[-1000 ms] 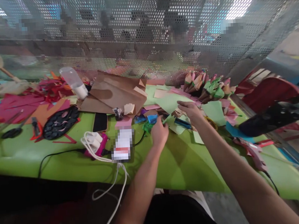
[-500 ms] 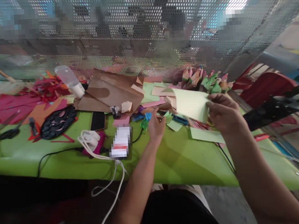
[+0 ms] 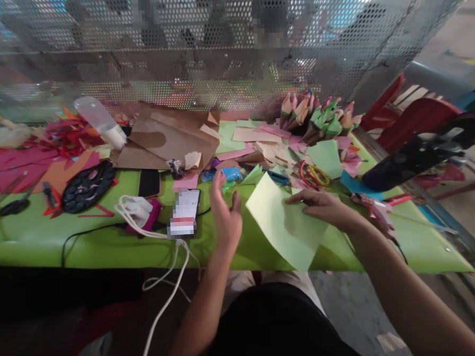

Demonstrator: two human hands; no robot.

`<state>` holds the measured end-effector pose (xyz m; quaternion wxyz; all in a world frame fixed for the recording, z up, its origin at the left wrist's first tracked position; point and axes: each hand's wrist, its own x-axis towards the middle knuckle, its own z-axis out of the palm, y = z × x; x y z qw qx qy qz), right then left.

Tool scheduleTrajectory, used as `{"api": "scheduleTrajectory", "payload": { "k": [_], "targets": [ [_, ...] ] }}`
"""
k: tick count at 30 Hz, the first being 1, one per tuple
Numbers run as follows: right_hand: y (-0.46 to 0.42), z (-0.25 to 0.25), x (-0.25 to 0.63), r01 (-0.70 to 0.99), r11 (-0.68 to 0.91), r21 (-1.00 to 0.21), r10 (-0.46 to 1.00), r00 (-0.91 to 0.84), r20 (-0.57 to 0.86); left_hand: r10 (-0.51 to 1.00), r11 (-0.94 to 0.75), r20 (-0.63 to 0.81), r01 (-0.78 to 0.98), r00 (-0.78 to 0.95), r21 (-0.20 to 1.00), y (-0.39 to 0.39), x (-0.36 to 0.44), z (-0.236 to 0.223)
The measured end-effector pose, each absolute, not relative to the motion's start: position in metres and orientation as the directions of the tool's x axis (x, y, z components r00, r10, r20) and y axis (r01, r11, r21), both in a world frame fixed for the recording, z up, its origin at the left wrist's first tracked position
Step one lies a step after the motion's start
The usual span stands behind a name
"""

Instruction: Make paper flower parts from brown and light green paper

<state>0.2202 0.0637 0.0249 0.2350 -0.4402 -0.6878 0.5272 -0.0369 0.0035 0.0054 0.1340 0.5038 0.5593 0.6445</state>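
Observation:
A pale green sheet of paper (image 3: 277, 218) tilts over the front of the table, its lower corner reaching the edge. My right hand (image 3: 329, 207) grips it near its right side, fingers on top; the thumb is hidden. To the left, my left hand (image 3: 227, 216) is raised with its thumb apart from the fingers, holding nothing and not touching the sheet. Just beyond that hand lie a blue plastic packet (image 3: 231, 173) and a folded green paper piece (image 3: 253, 175). Behind the sheet are rubber bands (image 3: 316, 175) and another light green paper (image 3: 326, 157).
On the green tabletop (image 3: 93, 249), a lit phone (image 3: 184, 212) and a charger with white cables (image 3: 138, 212) sit left. Brown paper (image 3: 167, 136), a bottle (image 3: 101, 121) and paper flowers (image 3: 322, 118) line the back. A glue gun (image 3: 378, 213) and dark bottle (image 3: 404, 161) are right.
My right hand has brought the green sheet down, nearer and slightly left, from above the paper pile. My left hand has shifted left and nearer, away from the small items. The view has shifted slightly.

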Motion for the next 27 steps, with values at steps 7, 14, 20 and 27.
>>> {"api": "scheduleTrajectory", "payload": {
  "k": [7, 14, 20, 27],
  "targets": [
    [0.072, 0.002, 0.204, 0.484, 0.419, -0.768, 0.775, -0.631, 0.025, 0.681, -0.329, 0.712, 0.798, -0.170, 0.505, -0.075, -0.042, -0.017],
    [0.067, 0.001, 0.190, 0.511, 0.455, -0.729, 0.776, -0.629, 0.044, 0.856, -0.515, 0.263, 0.779, 0.445, 0.357, -0.087, -0.038, -0.018],
    [0.042, 0.015, 0.212, 0.584, 0.464, -0.666, 0.841, -0.527, 0.123, 0.873, -0.488, 0.175, 0.804, 0.456, 0.339, -0.089, -0.037, -0.024],
    [-0.002, 0.008, 0.243, 0.514, 0.586, -0.626, 0.695, -0.716, 0.063, 0.879, -0.476, 0.182, 0.833, 0.441, 0.282, -0.095, -0.036, -0.025]
  ]
}}
